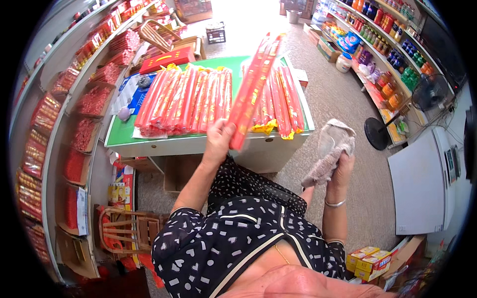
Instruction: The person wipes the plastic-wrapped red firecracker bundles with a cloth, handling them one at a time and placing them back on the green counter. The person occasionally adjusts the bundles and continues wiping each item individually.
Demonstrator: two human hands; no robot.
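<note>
My left hand (pixel 219 140) grips the lower end of a long red packet (pixel 253 95) with gold markings, raised at a slant over the table. It looks like a pair side by side, but blur leaves this unsure. In my right hand (pixel 340 170) is a crumpled greyish-pink cloth (pixel 331 149), held off the table's right side. Under the raised packet stands a green-topped table (pixel 119 138). A row of similar red packets (pixel 186 100) in clear wrap lies across its left and middle. More red packets (pixel 285 100) with yellow ends lie at its right, partly hidden behind the raised one.
A purple ball-shaped object (pixel 124 113) and a red box (pixel 167 59) sit at the table's left. Stocked shelves (pixel 56 111) line the left side. A bamboo chair (pixel 126 227) stands behind left. To the right are a black standing fan (pixel 376 132) and a white freezer (pixel 417 182).
</note>
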